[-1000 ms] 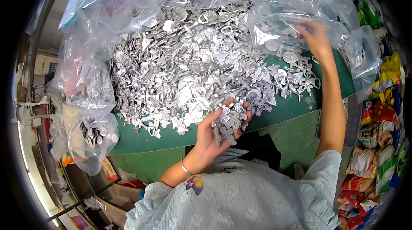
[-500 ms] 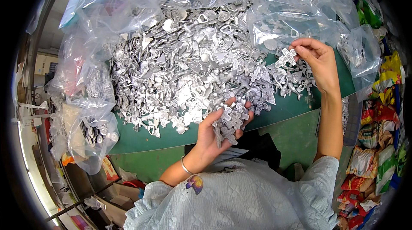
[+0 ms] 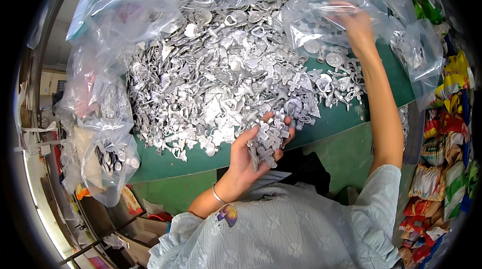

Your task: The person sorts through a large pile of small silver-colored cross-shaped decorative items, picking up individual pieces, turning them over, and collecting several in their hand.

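Several silver-grey metal cross pendants (image 3: 269, 142) lie in my left hand (image 3: 243, 157), whose fingers curl up around them just off the table's front edge. A large pile of small silver metal charms (image 3: 216, 78), of mixed shapes, spreads over the green table (image 3: 165, 168) beyond it. My right hand (image 3: 355, 24) reaches to the far right, at the clear plastic bag (image 3: 311, 13). Its fingers are smeared by motion and partly behind the plastic, so what they hold, if anything, is hidden. Beneath that forearm sits a smaller group of charms (image 3: 339, 85).
Clear plastic bags with metal pieces ring the pile, one at the left (image 3: 108, 158) and another at the right (image 3: 416, 58). Colourful packages (image 3: 427, 188) stack along the right side. A cardboard box (image 3: 138, 246) stands at lower left.
My right hand, which held up one cross pendant above the smaller group, has moved away from me to the plastic bag. My left hand stays in place with its cross pendants.
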Demonstrator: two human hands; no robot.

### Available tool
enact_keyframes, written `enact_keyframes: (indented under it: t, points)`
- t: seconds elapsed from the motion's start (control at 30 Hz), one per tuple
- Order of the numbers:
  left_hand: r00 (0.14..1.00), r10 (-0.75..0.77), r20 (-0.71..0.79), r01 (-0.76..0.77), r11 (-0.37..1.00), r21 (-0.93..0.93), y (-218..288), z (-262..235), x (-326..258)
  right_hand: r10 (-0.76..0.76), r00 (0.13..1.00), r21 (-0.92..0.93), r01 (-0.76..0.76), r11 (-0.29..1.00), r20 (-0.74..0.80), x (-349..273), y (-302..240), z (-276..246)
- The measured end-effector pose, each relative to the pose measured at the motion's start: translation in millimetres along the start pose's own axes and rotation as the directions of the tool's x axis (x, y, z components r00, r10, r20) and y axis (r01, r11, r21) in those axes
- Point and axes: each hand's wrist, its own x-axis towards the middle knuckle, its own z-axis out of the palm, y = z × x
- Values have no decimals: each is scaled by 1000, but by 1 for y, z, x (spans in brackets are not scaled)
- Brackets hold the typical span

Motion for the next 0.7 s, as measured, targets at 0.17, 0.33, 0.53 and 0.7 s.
enact_keyframes:
  t: [0.17, 0.33, 0.53, 0.7]
  points:
    - [1000, -4, -5, 4, 1000, -4, 0, 1, 0, -215, 971, -672, 226, 705, 101, 27, 32, -8]
    - [1000, 10, -6, -10, 1000, -4, 2, -2, -2, -146, 984, -877, 160, 454, 104, 12, 15, 9]
    - [1000, 0, 7, 0, 1000, -18, 0, -1, -2, -233, 969, -932, 153, 330, 77, 20, 29, 13]
    - [1000, 8, 6, -7, 1000, -30, 2, -2, -4, -256, 964, -926, 156, 343, 68, 21, 31, 9]
